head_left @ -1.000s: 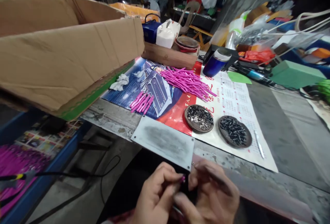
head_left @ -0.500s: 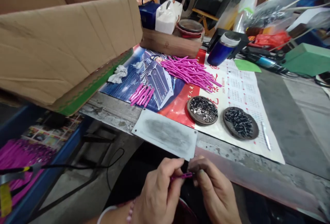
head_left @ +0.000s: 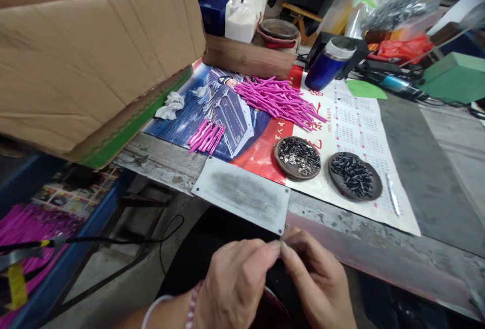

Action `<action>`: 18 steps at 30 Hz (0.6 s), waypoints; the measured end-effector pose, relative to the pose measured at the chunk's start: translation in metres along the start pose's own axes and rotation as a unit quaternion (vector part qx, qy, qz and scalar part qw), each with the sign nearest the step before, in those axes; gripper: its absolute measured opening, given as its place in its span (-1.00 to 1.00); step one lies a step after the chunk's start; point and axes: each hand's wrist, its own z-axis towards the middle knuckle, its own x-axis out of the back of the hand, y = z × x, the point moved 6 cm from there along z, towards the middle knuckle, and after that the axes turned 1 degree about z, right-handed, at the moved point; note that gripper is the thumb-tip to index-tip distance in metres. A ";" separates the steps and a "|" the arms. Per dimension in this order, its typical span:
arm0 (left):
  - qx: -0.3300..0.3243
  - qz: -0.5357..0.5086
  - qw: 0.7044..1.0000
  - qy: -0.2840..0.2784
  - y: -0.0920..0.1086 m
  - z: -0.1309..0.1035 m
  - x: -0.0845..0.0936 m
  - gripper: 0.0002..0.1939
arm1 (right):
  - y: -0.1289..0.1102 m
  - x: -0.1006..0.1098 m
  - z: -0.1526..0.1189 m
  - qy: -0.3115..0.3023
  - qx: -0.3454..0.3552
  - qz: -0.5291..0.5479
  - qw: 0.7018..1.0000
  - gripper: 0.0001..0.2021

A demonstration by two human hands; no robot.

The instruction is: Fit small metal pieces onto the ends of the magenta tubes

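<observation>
My left hand (head_left: 237,278) and my right hand (head_left: 318,281) meet fingertip to fingertip over my lap, just below the table edge. Both are closed in a pinch. A thin magenta plastic stick is in the left fingers, now almost wholly hidden by them. What the right thumb and forefinger pinch at its end is too small to make out. Just beyond the hands lies a pale metal plate (head_left: 242,195) with a dark smudge. Behind it stand a round dish of small dark and shiny metal parts (head_left: 297,158) and a dish of dark pins (head_left: 354,176).
A large pile of magenta sticks (head_left: 280,101) and a smaller bunch (head_left: 207,136) lie on the poster. A cardboard box (head_left: 102,61) fills the left. Farther back are a blue tumbler (head_left: 329,66) and a wooden block (head_left: 248,58). More magenta pieces (head_left: 30,228) fill a blue-edged tray at lower left.
My left hand has rolled over and its fingertips have closed against the right ones. The stick's slotted end, visible earlier between the hands, is now covered.
</observation>
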 end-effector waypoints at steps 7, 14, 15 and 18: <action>-0.036 0.007 0.999 -0.019 -0.005 -0.006 -0.001 -0.74 | 0.005 -0.005 0.003 -0.001 -0.030 0.051 0.998 -0.73; 0.005 -0.087 0.992 -0.093 -0.020 0.020 -0.003 -0.73 | 0.011 -0.005 -0.005 -0.067 0.013 -0.010 0.998 -0.70; 0.015 -0.104 0.989 -0.106 -0.024 0.023 -0.003 -0.72 | 0.016 -0.009 -0.010 -0.107 0.024 -0.043 0.993 -0.69; 0.033 -0.133 0.983 -0.124 -0.039 0.028 -0.002 -0.71 | 0.050 -0.024 -0.028 -0.197 0.054 -0.209 0.956 -0.74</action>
